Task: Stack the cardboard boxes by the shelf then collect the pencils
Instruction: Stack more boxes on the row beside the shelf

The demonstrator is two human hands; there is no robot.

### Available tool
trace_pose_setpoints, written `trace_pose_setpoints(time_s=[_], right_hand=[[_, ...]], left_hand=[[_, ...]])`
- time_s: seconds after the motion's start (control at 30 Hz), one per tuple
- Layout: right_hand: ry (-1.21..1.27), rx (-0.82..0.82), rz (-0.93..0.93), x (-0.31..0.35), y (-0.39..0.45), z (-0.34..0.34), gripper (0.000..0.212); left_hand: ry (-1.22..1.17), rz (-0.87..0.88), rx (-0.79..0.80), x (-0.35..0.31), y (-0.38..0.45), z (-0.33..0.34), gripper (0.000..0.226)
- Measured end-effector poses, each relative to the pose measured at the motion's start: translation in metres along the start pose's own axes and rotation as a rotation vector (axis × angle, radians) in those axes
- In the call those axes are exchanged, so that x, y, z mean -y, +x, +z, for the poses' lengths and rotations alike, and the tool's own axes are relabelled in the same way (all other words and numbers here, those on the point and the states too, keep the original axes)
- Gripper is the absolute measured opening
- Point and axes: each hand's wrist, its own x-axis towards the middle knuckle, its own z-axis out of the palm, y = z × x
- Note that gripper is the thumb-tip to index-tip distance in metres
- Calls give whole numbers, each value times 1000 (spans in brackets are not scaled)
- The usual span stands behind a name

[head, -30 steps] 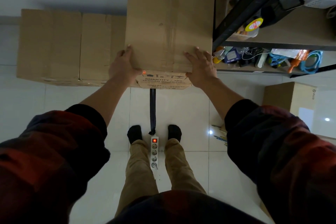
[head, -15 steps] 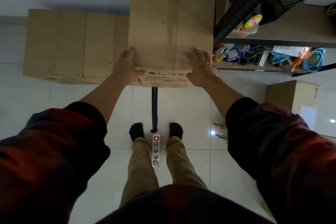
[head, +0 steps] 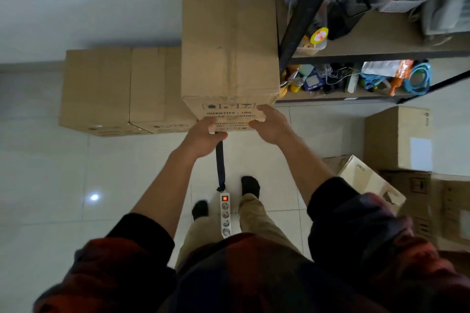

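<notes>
**Asker:** Beside the shelf [head: 368, 54], where is the top box [head: 229, 46]?

**Describer:** Stacked against the shelf's left post, long axis running away from the person.

**Asker:** And the grip?

**Describer:** Left hand [head: 203, 138] and right hand [head: 270, 124] touch its near face low down, fingers loosely bent, neither clearly clamping. Equally near.

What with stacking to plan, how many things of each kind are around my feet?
Printed cardboard box atop the stack: 1
Low cardboard boxes left of it: 2
Cardboard boxes on the right: 3
Power strip: 1
Total: 7
</notes>
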Motion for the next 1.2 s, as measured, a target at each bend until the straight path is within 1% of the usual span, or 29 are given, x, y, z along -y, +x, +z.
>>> trace_pose_setpoints(time_s=[0.13, 0.23, 0.33, 0.5, 0.67, 0.87, 1.03, 1.2], right_hand=[[44, -144, 68, 5, -47, -8, 57], [107, -219, 80, 6, -87, -3, 58], [140, -252, 63, 10, -125, 14, 58], [170, -276, 31, 18, -187, 43, 56], [172, -289, 44, 7, -250, 56, 53], [180, -334, 94, -23, -304, 54, 53], [156, -318, 43, -63, -349, 49, 53], [190, -344, 41, -143, -409, 38, 52]], left_hand=[[-21, 128, -34, -18, -39, 3, 58], [-7, 226, -35, -21, -74, -2, 56], [21, 304, -33, -10, -116, -15, 54], [25, 321, -36, 23, -172, -38, 54], [46, 347, 5, 40, -222, -35, 52], [100, 335, 32, 54, -261, -10, 58], [119, 322, 9, 62, -305, 31, 58], [102, 296, -26, 71, -364, 99, 59]])
